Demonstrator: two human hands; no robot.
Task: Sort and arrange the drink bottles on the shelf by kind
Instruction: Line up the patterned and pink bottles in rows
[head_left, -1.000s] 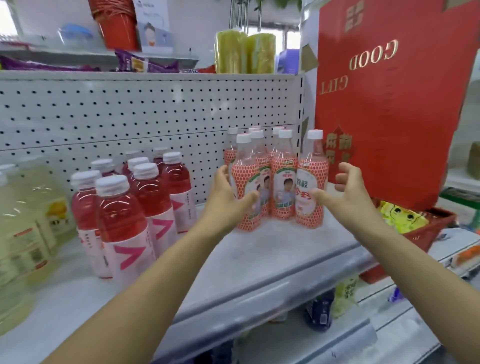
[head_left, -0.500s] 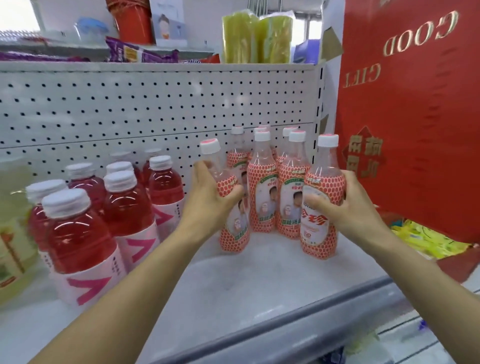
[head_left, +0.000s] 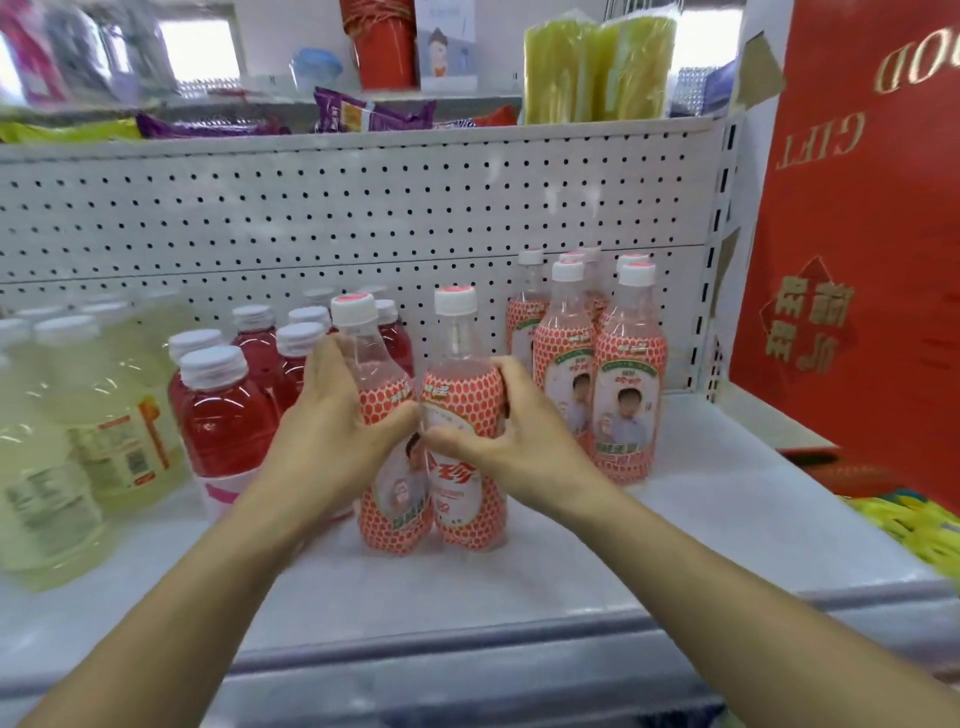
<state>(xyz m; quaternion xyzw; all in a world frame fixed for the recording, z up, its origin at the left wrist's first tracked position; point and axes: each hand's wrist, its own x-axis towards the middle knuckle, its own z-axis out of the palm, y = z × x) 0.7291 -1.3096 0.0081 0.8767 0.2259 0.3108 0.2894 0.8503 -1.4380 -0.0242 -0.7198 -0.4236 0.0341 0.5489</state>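
My left hand grips one pink dotted-label bottle, and my right hand grips a second pink dotted-label bottle. The two bottles stand side by side, touching, near the middle of the white shelf. Several more bottles of that kind stand in a group at the back right. Just left of my left hand is a cluster of red drink bottles with white caps. Pale yellow drink bottles fill the far left.
A white pegboard wall backs the shelf. A tall red gift box stands on the right, with yellow packets below it. The upper shelf holds purple snack bags, a red container and yellow-green packs.
Both hands closed on a pink dotted-label bottle each and carried them left, away from the back-right group, bringing them together beside the red bottles.
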